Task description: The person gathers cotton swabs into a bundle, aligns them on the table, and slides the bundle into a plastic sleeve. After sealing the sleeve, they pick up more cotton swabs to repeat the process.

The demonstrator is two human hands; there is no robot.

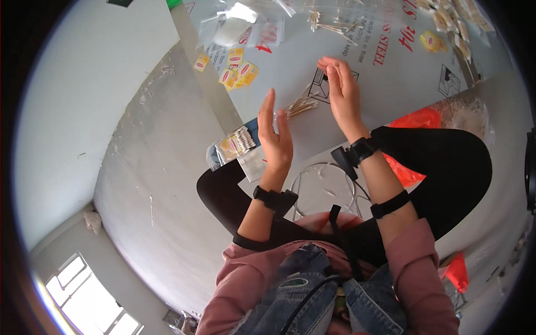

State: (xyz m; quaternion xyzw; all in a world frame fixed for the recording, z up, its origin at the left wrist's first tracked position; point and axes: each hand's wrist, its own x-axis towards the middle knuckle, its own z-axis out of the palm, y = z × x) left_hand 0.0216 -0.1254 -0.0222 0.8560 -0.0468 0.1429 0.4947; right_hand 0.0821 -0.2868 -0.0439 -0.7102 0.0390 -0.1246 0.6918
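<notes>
My left hand [275, 137] is raised with its fingers straight and close together. A faint glint of a clear plastic bag [281, 114] shows at its fingertips. My right hand [341, 92] is higher and to the right, its fingertips pinched together on the same thin film, which is barely visible. Beneath and between the hands, a loose bundle of cotton swabs [301, 106] lies on the grey printed sheet [391, 78]. Left of my left hand lies a filled bag of swabs [234, 145].
Small yellow packets [237, 70] and empty clear bags [245, 28] lie at the sheet's far left, with more swabs [335, 25] at its far edge. An orange plastic bag [416, 120] is by my black-clad right knee. A wire stand [324, 190] sits between my legs.
</notes>
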